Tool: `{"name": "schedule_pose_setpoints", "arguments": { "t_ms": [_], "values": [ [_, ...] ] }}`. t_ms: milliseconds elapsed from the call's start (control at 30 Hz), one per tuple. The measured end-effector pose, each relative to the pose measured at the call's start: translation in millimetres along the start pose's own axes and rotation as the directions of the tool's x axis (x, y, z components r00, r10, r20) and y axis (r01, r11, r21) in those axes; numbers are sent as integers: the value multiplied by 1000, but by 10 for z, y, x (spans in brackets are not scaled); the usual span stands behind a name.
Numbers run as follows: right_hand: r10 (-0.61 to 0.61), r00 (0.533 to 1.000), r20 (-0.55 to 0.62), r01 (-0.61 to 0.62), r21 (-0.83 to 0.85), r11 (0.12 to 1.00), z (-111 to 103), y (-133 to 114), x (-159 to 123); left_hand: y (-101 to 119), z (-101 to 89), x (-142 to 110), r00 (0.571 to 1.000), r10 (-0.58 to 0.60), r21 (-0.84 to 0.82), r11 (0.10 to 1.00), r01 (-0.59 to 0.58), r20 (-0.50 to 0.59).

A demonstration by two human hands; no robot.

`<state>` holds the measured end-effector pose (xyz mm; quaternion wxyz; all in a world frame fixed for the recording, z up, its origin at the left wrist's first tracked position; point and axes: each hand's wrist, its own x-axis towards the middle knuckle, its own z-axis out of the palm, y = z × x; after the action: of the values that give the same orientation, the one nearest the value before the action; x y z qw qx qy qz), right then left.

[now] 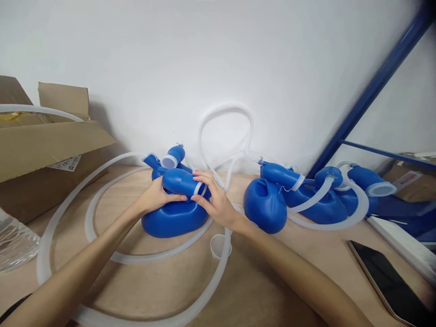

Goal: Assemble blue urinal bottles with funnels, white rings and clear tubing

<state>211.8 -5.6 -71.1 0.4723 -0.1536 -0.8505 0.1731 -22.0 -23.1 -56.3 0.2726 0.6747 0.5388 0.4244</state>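
Both my hands are on a blue plastic urinal cup lying sideways, its white-rimmed mouth facing right. My left hand wraps round its back end, thumb along the lower side. At the mouth, the fingers and thumb of my right hand grip the white ring. Directly below is a blue plastic urinal bottle on the table. Just behind the held cup stands a second blue cup with a white ring and a wire clip on top. A translucent ribbed hose loops round the bottle and under my right wrist.
White caps lie near my right wrist. More blue bottles with cups and hoses stand at right. A phone lies at front right. At left are an open cardboard box and clear plastic. A blue rack post rises at right.
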Motion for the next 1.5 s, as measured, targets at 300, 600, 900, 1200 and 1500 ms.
{"name": "schedule_pose_setpoints", "arguments": {
  "t_ms": [300, 600, 900, 1200, 1500],
  "values": [
    [-26, 999, 38, 28, -58, 998, 191, 64, 83, -40, -2, 19, 999, 54, -26, 998, -54, 8],
    [184, 982, 29, -185, 37, 982, 222, 0, 129, -34, 22, 10, 997, 75, 20, 997, -75, -14],
    [304, 952, 24, -305, 61, 950, 217, -72, 155, -14, 60, -42, 988, 46, 87, 996, -33, -150],
    [278, 961, 1, -277, -19, 961, 261, -24, 150, -63, 102, -34, 982, 50, 131, 991, -26, -184],
    [322, 879, 353, -286, -151, 946, -227, -124, 268, -14, 59, -30, 975, -63, 68, 995, 79, -213]
  ]
}}
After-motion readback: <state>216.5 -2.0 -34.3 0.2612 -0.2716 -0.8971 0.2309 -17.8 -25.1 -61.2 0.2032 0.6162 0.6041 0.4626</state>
